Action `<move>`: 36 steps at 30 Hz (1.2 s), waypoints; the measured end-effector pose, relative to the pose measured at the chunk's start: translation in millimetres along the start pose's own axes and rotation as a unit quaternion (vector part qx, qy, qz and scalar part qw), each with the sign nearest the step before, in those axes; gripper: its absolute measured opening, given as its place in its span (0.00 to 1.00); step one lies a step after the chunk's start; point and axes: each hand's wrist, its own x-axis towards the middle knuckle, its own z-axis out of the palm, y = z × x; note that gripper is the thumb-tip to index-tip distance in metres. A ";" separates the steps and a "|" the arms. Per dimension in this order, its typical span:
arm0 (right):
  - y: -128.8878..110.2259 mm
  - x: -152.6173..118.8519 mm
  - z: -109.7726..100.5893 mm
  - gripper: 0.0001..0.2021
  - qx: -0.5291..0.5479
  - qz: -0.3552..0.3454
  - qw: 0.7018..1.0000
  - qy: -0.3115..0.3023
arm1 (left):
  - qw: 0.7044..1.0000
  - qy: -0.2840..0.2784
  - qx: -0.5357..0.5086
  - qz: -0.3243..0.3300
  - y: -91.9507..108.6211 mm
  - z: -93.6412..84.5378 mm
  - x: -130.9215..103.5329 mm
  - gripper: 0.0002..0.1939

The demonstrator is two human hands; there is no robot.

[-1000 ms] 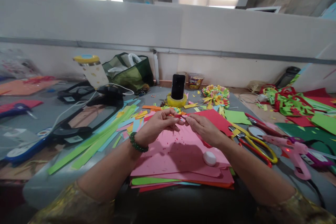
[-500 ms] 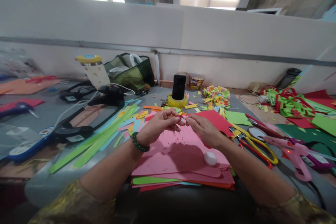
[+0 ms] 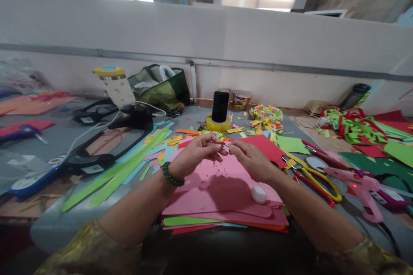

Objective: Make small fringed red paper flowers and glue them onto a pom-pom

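Note:
My left hand (image 3: 206,148), with a green bead bracelet (image 3: 173,175) at its wrist, is closed in a pinch around something small and dark red at the fingertips, too small to name. Facing it just to the right, my right hand (image 3: 247,154) is also pinched; what its fingertips grip is hidden. Both hands hover above a stack of coloured paper topped by a pink sheet (image 3: 200,202). Tiny red bits are scattered on that sheet below the fingers. A small white rounded object (image 3: 259,194) lies on the sheet near my right forearm.
A phone (image 3: 220,106) leans in a yellow tape roll (image 3: 218,124) beyond the hands. At right lie yellow-handled scissors (image 3: 319,182) and a pink glue gun (image 3: 358,184) with a lit red light. Green paper strips (image 3: 129,167) spread at left, near a tumbler (image 3: 115,88).
The fingertips of both hands have shifted very slightly, with a little more space between them. Everything else on the table stays put.

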 end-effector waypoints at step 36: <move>-1.1 -1.4 2.3 0.14 -0.009 -0.006 1.000 0.006 | 1.000 -0.017 -0.005 -0.007 -1.3 -2.0 0.3 0.17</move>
